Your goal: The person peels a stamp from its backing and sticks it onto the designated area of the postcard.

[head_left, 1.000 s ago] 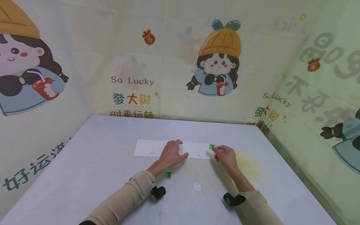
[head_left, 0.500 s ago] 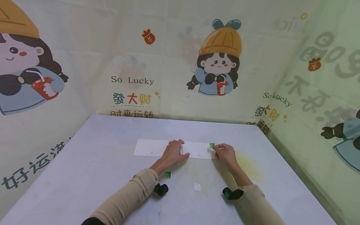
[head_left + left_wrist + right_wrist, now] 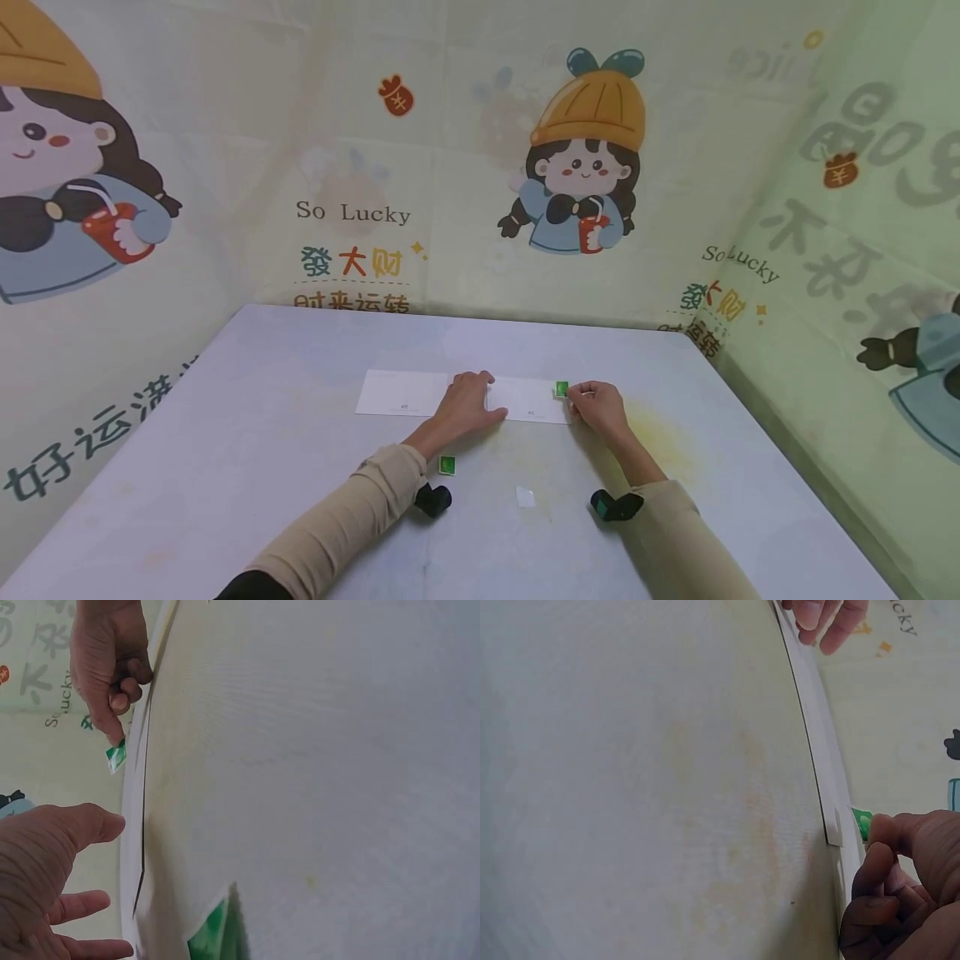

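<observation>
My left hand (image 3: 463, 404) rests over the white papers, thumb and fingers spread apart, near the upright line where the left paper (image 3: 401, 392) meets the right paper (image 3: 521, 400). Each has small print near its lower edge. My right hand (image 3: 600, 407) pinches a small green, white-edged square like a stamp (image 3: 562, 389) between thumb and forefinger, over the right paper's upper right corner. In the right wrist view the stamp (image 3: 862, 823) is held close over the paper, partly hidden by the fingertips. The left wrist view shows it tilted below the thumb.
A second green square (image 3: 447, 466) lies on the white table (image 3: 300, 467) near the left forearm. A small white scrap (image 3: 526, 497) lies between the forearms. A printed cloth (image 3: 450, 167) hangs around the table's back and sides.
The right hand has shifted slightly left and up with the stamp, which now sits nearer the right paper's corner. The left hand has slid a little right.
</observation>
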The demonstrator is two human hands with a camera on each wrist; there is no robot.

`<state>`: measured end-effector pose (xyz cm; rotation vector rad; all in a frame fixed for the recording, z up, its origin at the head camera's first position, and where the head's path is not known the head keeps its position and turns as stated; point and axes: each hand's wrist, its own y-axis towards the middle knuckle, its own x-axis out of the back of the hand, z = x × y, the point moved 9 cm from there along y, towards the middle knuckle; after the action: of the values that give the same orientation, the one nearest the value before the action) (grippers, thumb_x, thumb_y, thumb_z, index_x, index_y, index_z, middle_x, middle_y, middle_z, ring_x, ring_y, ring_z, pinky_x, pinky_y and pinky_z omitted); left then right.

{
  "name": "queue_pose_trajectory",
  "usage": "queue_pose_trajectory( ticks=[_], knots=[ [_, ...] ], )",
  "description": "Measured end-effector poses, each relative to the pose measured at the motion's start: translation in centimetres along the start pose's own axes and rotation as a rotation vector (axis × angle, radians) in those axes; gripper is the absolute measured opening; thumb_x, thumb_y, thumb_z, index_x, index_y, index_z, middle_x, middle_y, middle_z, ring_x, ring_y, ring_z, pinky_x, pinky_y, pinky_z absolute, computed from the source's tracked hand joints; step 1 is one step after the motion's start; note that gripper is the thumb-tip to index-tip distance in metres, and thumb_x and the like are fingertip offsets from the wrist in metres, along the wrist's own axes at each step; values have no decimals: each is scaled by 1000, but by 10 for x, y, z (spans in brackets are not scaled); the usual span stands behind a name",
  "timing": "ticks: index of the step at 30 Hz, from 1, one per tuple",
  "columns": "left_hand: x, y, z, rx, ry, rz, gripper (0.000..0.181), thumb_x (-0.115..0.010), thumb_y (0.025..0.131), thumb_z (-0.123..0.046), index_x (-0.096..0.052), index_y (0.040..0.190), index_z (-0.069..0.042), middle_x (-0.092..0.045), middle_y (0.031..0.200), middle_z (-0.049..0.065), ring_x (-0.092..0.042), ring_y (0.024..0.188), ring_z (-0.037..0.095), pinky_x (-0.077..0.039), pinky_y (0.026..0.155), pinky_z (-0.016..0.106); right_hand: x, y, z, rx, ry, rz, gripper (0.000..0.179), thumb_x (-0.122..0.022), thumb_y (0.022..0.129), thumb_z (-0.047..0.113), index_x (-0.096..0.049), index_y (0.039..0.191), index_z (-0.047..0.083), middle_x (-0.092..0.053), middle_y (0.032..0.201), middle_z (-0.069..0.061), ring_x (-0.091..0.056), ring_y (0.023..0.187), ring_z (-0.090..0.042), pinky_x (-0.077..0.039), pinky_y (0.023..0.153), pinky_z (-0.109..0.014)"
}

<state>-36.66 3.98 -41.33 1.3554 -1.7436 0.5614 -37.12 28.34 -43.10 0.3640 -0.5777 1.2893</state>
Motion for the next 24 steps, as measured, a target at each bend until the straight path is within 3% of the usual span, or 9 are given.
queue_pose_trajectory(
  ticks=[24],
  knots=[
    [-3,0,1,-9,29,16,50,-78,90,-30,-64,126,1,-65,120,18,-55,118,34,-44,107,48,-8,12,1,-19,-57,31,25,-63,98,18,-70,109,-3,-66,85,-12,-58,77,-21,-45,63,-23]
  ],
)
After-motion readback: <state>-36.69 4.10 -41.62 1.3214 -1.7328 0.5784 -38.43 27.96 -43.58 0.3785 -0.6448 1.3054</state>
